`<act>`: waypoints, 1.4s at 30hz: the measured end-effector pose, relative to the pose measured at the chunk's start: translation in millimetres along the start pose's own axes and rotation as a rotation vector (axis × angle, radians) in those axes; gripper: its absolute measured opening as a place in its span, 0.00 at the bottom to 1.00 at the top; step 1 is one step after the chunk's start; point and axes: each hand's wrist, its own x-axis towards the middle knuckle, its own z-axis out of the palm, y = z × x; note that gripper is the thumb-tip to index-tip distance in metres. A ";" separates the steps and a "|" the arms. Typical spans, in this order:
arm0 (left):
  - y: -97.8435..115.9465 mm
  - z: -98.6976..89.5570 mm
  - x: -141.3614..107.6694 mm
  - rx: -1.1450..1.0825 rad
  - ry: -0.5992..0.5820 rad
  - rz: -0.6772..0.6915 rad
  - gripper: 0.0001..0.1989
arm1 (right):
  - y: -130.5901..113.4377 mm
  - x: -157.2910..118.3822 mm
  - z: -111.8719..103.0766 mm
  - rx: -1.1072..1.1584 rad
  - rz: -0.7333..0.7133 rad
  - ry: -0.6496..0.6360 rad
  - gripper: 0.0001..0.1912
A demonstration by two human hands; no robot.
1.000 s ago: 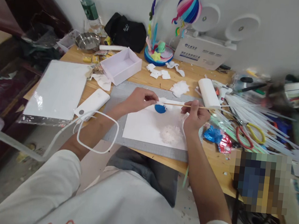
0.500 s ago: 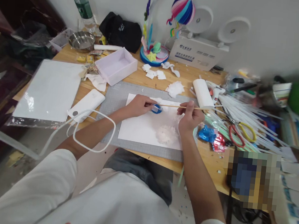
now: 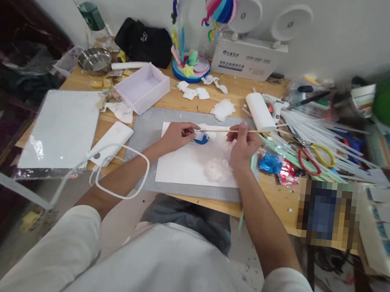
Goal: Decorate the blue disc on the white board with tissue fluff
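My right hand (image 3: 245,146) is closed around a thin wooden stick (image 3: 217,130), holding it nearly level above a white sheet (image 3: 175,169). The stick's left tip meets the fingertips of my left hand (image 3: 181,134), which are pinched together. What they grip is too small to make out. Just beside and below those fingertips is a round blue piece (image 3: 201,141) with a small whitish patch over it. A fluffy, pale round piece (image 3: 217,169) lies on the sheet near my right wrist. Under the sheet is a grey cutting mat (image 3: 149,118).
White cable loops (image 3: 120,196) hang over my left forearm from a white power bank (image 3: 113,142). Behind stand a lilac box (image 3: 143,87) and a colourful balloon ornament (image 3: 190,71). To the right lie a white roll (image 3: 260,112), a glue gun (image 3: 278,106), scissors (image 3: 310,158) and white strips (image 3: 325,132).
The camera view has shifted a little, so the desk things appear moved left. The stick's left tip now reaches my left fingertips and it tilts slightly up to the right.
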 end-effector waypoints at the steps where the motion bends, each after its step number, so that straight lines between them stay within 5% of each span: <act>1: 0.3 0.3 0.4 -0.014 0.008 0.002 0.14 | 0.2 0.3 0.6 -0.002 0.004 0.005 0.29; 6: 2.1 4.4 7.3 -0.026 0.008 0.028 0.07 | 0.7 1.0 1.5 -0.016 0.020 0.003 0.31; 22: 8.3 8.8 -6.2 0.044 -0.067 0.031 0.05 | 0.3 0.7 3.6 -0.053 0.014 0.017 0.32; 32: -0.7 22.3 17.5 0.220 0.104 0.030 0.05 | -0.1 0.9 2.2 -0.042 -0.019 0.019 0.31; 38: 1.6 21.0 15.5 0.195 0.106 0.025 0.04 | -9.6 -4.0 -1.5 -0.098 -0.211 0.170 0.32; 42: 2.1 20.6 15.3 0.192 0.082 0.022 0.04 | -12.0 -14.0 -4.3 -0.258 -0.301 0.008 0.32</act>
